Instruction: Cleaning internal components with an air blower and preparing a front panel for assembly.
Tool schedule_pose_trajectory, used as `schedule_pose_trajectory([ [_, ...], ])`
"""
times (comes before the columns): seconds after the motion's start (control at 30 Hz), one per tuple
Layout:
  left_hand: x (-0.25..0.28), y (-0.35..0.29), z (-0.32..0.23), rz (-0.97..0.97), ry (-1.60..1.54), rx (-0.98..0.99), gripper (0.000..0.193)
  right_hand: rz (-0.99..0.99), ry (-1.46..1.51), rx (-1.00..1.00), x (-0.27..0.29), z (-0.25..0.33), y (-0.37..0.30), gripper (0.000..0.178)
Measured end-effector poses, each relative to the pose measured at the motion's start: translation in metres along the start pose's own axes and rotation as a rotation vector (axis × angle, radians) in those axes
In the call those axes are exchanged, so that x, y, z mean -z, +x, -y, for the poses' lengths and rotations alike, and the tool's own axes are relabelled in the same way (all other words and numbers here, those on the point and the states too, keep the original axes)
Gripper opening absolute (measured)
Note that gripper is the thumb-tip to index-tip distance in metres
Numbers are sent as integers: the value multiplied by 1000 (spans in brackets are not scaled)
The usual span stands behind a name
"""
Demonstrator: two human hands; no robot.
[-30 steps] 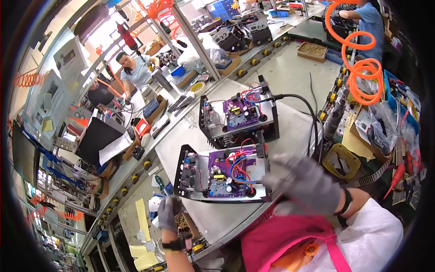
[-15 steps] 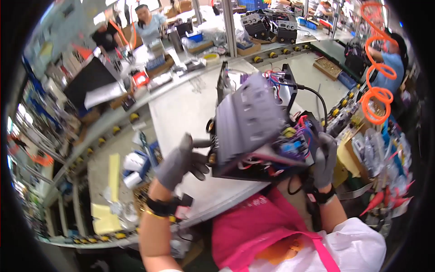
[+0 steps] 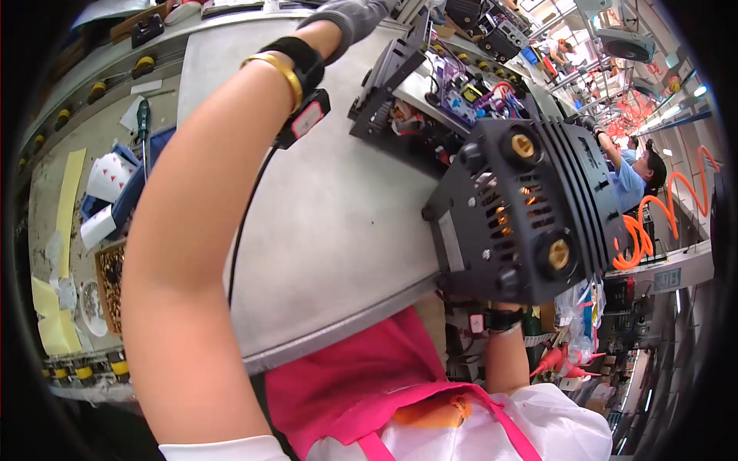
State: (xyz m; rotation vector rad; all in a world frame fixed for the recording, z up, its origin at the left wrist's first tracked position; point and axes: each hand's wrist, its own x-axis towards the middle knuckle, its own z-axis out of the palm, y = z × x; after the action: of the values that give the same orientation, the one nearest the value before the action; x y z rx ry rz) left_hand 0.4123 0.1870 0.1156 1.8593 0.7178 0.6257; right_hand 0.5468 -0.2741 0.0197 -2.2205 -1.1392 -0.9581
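A pale grey worktop (image 3: 330, 223) carries an open black device (image 3: 440, 114) — purple circuit board (image 3: 467, 98) exposed.

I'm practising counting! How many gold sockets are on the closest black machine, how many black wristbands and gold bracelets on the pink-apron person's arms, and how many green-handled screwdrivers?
Gold sockets on the closest black machine: 2
Black wristbands: 2
Gold bracelets: 1
Green-handled screwdrivers: 1
Total: 6

Black finned unit (image 3: 523, 211) at worktable (image 3: 338, 207) edge, hiding right hand; gloved left hand (image 3: 350, 19) near open unit (image 3: 465, 98).
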Motion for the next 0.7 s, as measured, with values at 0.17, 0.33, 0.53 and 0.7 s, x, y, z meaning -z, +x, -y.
schedule_pose_trajectory([
  [0.17,-11,60,-15,-11,295,-290,70,-150,267,19,45,-27,50,22],
  [0.33,-45,64,-33,172,147,-144,82,-288,517,34,53,26,86,20],
  [0.53,-31,59,-26,304,-4,-55,91,-163,336,177,62,93,96,18],
  [0.7,10,27,-4,265,119,-270,91,-286,447,16,32,96,99,21],
])
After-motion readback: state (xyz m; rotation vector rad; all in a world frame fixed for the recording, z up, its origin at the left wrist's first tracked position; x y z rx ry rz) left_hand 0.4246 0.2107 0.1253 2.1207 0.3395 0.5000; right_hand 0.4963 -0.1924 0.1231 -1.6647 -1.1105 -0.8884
